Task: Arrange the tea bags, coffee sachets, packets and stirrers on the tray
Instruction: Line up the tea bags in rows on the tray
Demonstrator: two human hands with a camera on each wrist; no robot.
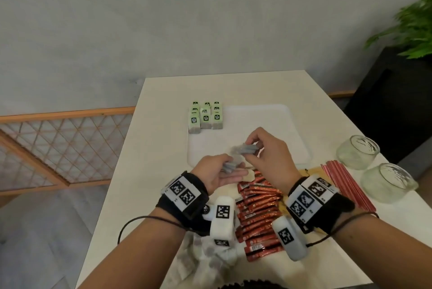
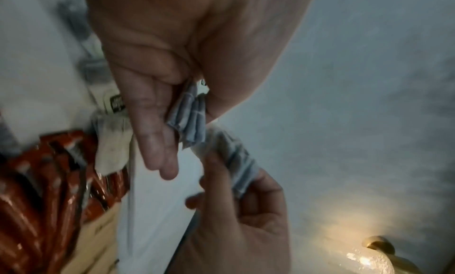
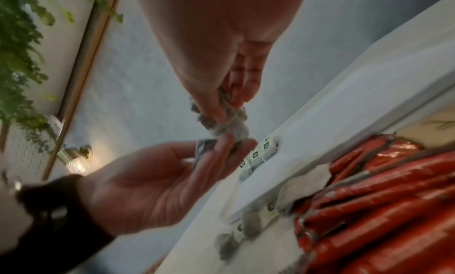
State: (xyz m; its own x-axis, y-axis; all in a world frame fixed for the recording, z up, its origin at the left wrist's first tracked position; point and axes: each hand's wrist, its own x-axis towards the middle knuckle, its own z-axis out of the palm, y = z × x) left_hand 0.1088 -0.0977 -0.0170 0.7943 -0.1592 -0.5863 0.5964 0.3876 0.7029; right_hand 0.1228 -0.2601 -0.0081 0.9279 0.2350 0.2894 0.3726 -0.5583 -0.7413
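Both hands are raised over the near edge of the white tray (image 1: 268,125). My left hand (image 1: 218,171) pinches a small stack of grey tea bags (image 1: 228,167) between thumb and fingers, which the left wrist view shows as the stack (image 2: 194,118). Close to its right, my right hand (image 1: 259,148) grips a second grey bundle (image 1: 248,149), seen as the bundle (image 3: 230,120) in the right wrist view. Several green-labelled tea bags (image 1: 205,116) stand in rows in the tray's far left corner. Red coffee sachets (image 1: 257,209) are piled under my wrists, and red stirrers (image 1: 343,183) lie to the right.
Two glass jars (image 1: 357,152) (image 1: 389,183) stand at the table's right edge beyond the stirrers. Loose tea bags (image 1: 210,253) lie near the front edge under my left wrist. A green plant (image 1: 411,29) on a dark cabinet sits at the far right.
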